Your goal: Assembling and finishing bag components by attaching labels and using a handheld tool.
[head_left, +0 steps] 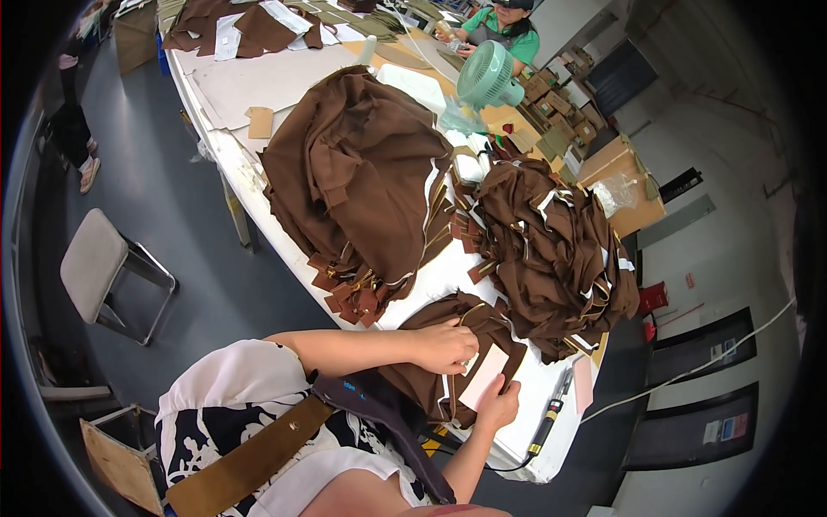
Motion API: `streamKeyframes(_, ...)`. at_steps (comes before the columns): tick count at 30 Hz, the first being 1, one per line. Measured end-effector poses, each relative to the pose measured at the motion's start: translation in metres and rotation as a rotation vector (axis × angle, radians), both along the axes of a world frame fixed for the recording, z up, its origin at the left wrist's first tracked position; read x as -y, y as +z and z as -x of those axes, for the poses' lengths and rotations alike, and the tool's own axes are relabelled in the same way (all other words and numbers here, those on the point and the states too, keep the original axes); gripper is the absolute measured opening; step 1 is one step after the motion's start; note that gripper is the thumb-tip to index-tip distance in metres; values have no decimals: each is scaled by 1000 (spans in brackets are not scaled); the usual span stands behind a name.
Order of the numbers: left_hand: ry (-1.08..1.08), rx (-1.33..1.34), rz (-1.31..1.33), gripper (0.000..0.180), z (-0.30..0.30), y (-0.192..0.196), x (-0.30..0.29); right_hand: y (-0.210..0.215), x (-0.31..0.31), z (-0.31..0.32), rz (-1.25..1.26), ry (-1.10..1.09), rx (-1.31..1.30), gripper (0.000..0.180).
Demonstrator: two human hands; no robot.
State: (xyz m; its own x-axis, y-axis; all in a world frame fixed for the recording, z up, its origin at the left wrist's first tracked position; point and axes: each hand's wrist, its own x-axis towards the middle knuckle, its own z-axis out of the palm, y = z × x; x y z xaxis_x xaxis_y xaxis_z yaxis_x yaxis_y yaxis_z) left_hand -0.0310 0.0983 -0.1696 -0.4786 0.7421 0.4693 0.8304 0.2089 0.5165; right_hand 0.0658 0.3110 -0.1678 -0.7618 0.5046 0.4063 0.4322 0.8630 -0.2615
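A brown fabric piece (426, 379) with a gold zipper along its edge lies at the near edge of the white table. My left hand (446, 346) rests on it, fingers curled into a pinch. Whatever is between those fingertips is mostly hidden; a small white bit shows beside them. My right hand (498, 405) grips a pale pink card (484, 377) by its near end, thumb on top, the card lying over the fabric. To the right of it lies a black corded tool (548, 422) like a soldering iron, beside another pink card (582, 384).
A large pile of brown fabric (362, 164) with zippers and brown tabs covers the table's middle. A second heap (551, 241) sits to its right. Farther back stand a green fan (488, 73) and a seated person (517, 34). A grey chair (93, 265) stands at left.
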Motion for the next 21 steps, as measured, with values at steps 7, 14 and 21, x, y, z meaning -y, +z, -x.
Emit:
streamKeyframes(7,0,11,13,23,0,-1,-1,4,3,-1,54,-29,20,36)
streamKeyframes(14,-3,17,18,23,0,3,0,3,2,-1,42,-24,16,36)
streamKeyframes(21,13,-10,5,21,1,1,-1,1,1,0,42,-1,-27,35)
